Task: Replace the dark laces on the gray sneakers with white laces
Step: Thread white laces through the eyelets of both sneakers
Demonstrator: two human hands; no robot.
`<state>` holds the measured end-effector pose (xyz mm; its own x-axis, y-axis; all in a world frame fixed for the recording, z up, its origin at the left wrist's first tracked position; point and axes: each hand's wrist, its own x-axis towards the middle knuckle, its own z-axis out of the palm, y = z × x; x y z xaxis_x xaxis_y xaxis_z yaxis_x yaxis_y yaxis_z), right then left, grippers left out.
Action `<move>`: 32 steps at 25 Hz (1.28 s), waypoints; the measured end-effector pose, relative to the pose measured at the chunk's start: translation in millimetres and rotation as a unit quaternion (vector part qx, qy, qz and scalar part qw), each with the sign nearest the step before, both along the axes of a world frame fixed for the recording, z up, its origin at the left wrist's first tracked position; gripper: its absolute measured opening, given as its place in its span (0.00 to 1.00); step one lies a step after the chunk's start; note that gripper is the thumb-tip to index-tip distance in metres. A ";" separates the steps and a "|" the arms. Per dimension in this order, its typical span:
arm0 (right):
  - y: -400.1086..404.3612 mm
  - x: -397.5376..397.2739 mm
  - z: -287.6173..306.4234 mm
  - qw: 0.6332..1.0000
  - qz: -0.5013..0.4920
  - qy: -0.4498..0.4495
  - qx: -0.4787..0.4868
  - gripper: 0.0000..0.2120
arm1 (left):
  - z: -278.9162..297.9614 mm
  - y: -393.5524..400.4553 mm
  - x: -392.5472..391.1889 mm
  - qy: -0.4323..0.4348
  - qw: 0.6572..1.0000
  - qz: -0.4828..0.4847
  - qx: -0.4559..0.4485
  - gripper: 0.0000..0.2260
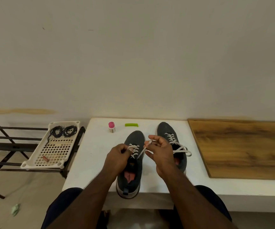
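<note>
Hands meet at frame centre over the left gray sneaker (pixel 131 164): left hand (pixel 117 158) pinches one white lace (pixel 136 150) end, right hand (pixel 160 152) pinches the other, apparently to tie it. Dark laces (pixel 64 131) lie coiled in the white tray (pixel 54 151), centre left, discarded.

a home: shoe rack (pixel 9 146), plain painted wall (pixel 133 55).

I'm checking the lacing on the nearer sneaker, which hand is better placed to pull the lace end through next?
Probably the right hand: it pinches the free white lace end, raised above the near sneaker. The left hand grips lace at the eyelets, steadying.
</note>
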<state>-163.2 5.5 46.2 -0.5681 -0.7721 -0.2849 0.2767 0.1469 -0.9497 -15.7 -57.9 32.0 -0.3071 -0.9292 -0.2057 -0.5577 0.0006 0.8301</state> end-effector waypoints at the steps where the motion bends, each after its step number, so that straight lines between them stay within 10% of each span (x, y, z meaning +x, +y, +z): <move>1: -1.8 -1.6 4.8 1.000 0.002 0.003 -0.008 0.12 | 7.5 1.3 0.2 0.033 0.999 0.009 0.013 0.10; 15: -34.2 -6.0 112.3 0.968 0.011 0.201 -0.148 0.15 | 122.7 -19.1 -6.1 0.220 0.973 0.034 -0.065 0.08; 32: -48.5 3.6 139.8 0.978 -0.015 0.154 -0.142 0.08 | 171.0 -33.1 -28.3 0.261 0.959 -0.013 -0.107 0.07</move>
<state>-159.6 -42.9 186.1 -0.6159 -0.7775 0.1275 -0.0289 -0.1394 -0.9898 -44.0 -91.0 203.0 -0.3395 -0.9240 0.1761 -0.0646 0.2097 0.9756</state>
